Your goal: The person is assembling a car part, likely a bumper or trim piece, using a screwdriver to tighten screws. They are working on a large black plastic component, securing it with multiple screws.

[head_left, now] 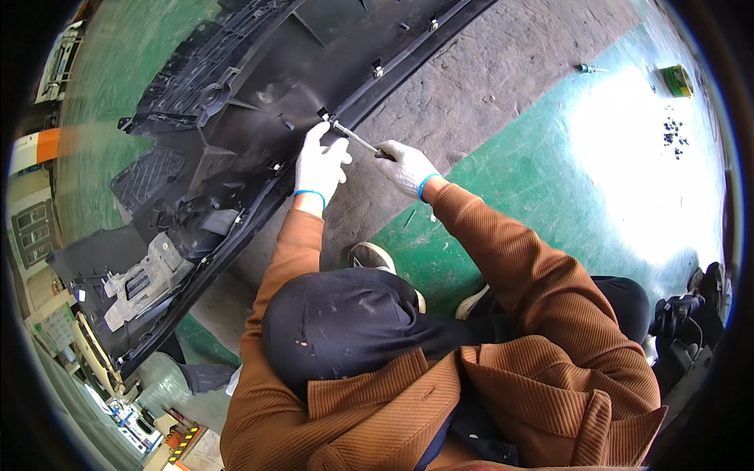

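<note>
My right hand point(407, 169), in a white knit glove with a blue cuff, is closed around the dark handle of a screwdriver point(360, 141). Its metal shaft points up and left to a fastener point(325, 116) on the edge of a large black plastic car bumper point(271, 86). Beside the shaft tip is my left hand point(320, 165), gloved the same way, its fingers apart and the index fingertip close to the fastener. Whether that fingertip touches the shaft or the fastener, I cannot tell.
More fasteners, such as one point(378, 71), line the bumper's edge. A grey bracket point(148, 282) lies at its lower left. On the green floor point(503, 180) to the right are another tool point(591, 69), a green tub point(677, 81) and scattered small dark pieces point(674, 137). A grey mat point(463, 78) lies under the bumper.
</note>
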Demonstrator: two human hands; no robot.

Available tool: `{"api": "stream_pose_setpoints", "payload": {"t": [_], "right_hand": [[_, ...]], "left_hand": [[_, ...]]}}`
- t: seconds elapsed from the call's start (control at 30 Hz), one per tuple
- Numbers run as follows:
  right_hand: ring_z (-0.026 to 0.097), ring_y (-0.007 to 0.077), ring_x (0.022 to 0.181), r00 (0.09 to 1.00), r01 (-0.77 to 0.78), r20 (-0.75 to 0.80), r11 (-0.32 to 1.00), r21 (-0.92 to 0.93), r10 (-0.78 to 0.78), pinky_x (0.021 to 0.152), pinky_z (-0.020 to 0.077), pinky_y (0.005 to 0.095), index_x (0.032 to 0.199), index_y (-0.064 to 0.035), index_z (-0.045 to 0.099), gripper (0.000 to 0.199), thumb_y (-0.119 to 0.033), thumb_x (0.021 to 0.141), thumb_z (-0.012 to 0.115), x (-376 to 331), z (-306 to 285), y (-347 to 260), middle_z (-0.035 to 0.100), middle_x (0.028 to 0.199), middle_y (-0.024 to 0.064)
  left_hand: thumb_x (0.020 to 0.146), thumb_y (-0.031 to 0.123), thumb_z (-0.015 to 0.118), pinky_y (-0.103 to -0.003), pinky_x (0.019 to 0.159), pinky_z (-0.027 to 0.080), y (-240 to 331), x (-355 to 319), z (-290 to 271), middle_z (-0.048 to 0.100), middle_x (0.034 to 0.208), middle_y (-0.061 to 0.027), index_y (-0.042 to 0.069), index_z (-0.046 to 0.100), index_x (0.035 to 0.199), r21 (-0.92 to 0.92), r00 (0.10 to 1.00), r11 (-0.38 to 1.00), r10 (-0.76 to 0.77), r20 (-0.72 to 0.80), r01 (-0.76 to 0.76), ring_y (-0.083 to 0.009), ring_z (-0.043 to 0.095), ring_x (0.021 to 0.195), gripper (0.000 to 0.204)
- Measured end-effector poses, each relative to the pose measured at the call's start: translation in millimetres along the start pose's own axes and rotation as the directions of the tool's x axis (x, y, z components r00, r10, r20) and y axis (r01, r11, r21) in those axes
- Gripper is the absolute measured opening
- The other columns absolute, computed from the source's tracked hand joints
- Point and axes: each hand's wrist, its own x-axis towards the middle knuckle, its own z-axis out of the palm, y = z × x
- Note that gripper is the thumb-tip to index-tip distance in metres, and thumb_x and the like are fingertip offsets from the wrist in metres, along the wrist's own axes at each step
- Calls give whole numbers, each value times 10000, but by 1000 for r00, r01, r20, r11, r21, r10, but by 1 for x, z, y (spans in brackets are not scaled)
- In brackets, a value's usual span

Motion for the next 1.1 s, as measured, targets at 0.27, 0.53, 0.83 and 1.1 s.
{"api": "stream_pose_setpoints", "payload": {"t": [0.27,0.53,0.83,1.1], "right_hand": [[665,444,1178,992,-51,106,994,-94,61,1038,499,483,1168,-8,742,519,-430,1008,484,55,9,-34,723,1186,277],[649,404,1261,888,-392,181,902,-178,422,1080,459,451,1114,-18,793,921,-802,984,326,80,13,-72,737,1226,241],[733,332,1051,895,-442,97,894,73,435,971,510,396,1042,18,798,801,-729,937,527,81,22,-62,786,1055,186],[728,340,1064,893,-446,96,893,53,440,962,513,396,1067,17,797,822,-743,932,513,88,32,-58,786,1035,196]], "left_hand": [[1000,157,680,-304,512,480,10,-4,-4,746,846,-105,49,475,1549,187,998,981,40,39,-47,-133,587,508,596],[972,220,692,-397,838,559,-14,7,-10,754,952,-183,28,540,1502,281,995,955,96,15,-97,-232,729,856,584],[994,225,687,-352,838,555,-19,4,-6,757,999,-152,37,480,1554,230,995,968,89,44,-97,-180,723,880,626],[1020,262,699,-283,763,525,-42,-8,-3,739,947,-73,45,616,1398,-290,999,957,-29,11,32,-135,680,815,443]]}}
